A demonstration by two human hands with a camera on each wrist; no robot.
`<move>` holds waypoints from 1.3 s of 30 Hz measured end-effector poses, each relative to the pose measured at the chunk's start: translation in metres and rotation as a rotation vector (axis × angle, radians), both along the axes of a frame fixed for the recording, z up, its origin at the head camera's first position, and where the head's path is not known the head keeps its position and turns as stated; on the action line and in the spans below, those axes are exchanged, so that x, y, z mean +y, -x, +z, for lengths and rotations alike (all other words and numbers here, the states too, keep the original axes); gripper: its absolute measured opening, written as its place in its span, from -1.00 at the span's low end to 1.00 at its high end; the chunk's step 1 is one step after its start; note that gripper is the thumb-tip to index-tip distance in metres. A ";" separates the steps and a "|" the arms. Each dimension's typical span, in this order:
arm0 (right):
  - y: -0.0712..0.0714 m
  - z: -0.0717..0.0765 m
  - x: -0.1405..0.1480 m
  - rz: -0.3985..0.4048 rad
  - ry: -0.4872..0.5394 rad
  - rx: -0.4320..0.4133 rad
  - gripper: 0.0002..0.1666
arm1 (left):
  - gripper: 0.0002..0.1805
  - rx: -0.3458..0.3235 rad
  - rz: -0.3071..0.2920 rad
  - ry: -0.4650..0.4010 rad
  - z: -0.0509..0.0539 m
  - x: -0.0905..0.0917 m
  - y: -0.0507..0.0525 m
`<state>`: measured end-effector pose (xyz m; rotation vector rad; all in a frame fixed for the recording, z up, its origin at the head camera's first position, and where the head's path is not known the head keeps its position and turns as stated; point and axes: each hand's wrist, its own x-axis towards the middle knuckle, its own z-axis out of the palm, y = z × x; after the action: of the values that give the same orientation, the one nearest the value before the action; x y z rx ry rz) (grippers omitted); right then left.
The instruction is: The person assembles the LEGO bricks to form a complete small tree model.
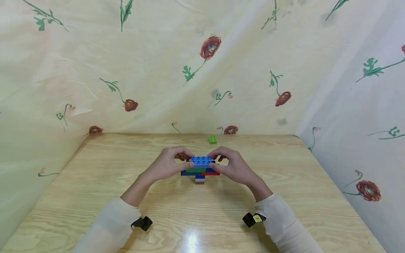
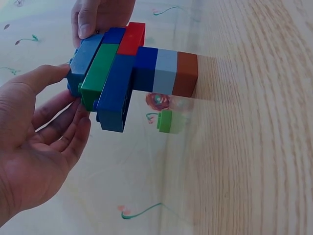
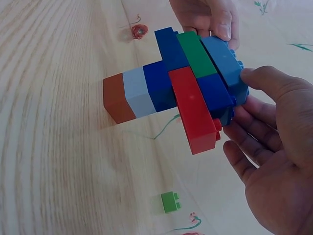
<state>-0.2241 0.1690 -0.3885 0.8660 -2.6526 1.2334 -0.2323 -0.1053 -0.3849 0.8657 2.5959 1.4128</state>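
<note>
A light blue brick [image 1: 200, 160] lies across the top of a stack of toy building bricks. My left hand [image 1: 169, 164] pinches its left end between thumb and fingers, and my right hand [image 1: 232, 166] pinches the right end. Beneath it run a green brick [image 2: 101, 71] and a dark blue brick [image 3: 213, 91] side by side. The layer below has a long blue brick [image 2: 115, 93] and a red brick [image 3: 192, 107]. A narrow column of blue, white [image 3: 138, 90] and brown [image 3: 117, 98] bricks stands on the table under them. Whether the top brick is fully seated, I cannot tell.
A small lime green brick [image 1: 213, 140] sits by itself on the wooden table [image 1: 126, 151], behind the stack near the back edge. Flower-patterned cloth [image 1: 158, 70] hangs behind the table and along both sides.
</note>
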 end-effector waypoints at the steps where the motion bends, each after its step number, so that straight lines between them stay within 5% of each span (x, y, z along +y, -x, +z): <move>1: 0.000 0.000 0.000 0.001 -0.002 0.001 -0.70 | -0.72 0.001 -0.004 0.000 -0.001 0.000 0.001; 39: 0.009 -0.003 0.007 0.039 -0.010 -0.029 -0.70 | -0.72 0.000 0.021 0.026 -0.002 0.003 0.002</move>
<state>-0.2333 0.1757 -0.3912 0.9121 -2.6793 1.2513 -0.2340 -0.1022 -0.3871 0.8375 2.6254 1.3811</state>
